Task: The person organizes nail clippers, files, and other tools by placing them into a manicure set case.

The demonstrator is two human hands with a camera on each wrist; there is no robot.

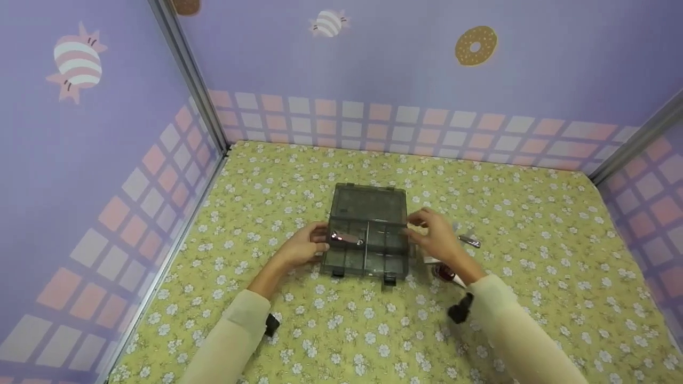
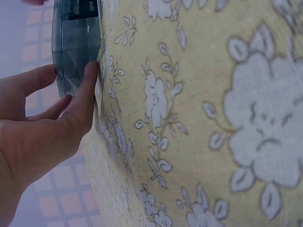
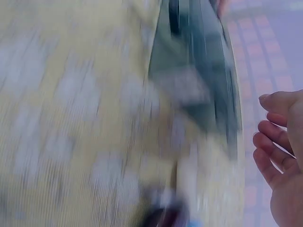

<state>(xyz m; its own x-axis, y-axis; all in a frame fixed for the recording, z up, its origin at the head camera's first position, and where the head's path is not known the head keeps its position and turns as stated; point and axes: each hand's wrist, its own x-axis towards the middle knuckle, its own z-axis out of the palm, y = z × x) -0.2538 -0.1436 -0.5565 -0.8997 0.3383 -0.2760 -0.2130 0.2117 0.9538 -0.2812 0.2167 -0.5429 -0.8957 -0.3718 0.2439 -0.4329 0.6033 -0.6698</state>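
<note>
Two hands flanked one box (image 1: pixel 368 204), rectangular, smoky, translucent plastic with several cells, on the flower-patterned bench (image 1: pixel 320 338). The left hand (image 1: pixel 303 248) pinched its left edge between thumb and fingers; the right hand (image 1: pixel 438 241) had loosely curved fingers at its right side, contact uncertain. Two slim, shiny clipper-like pieces appeared: a first piece (image 1: pixel 347 238) within the box's outline, a second piece (image 1: pixel 469 241) on the bench. One dark-red object (image 1: pixel 443 272) lay partly hidden beneath the right forearm.
</note>
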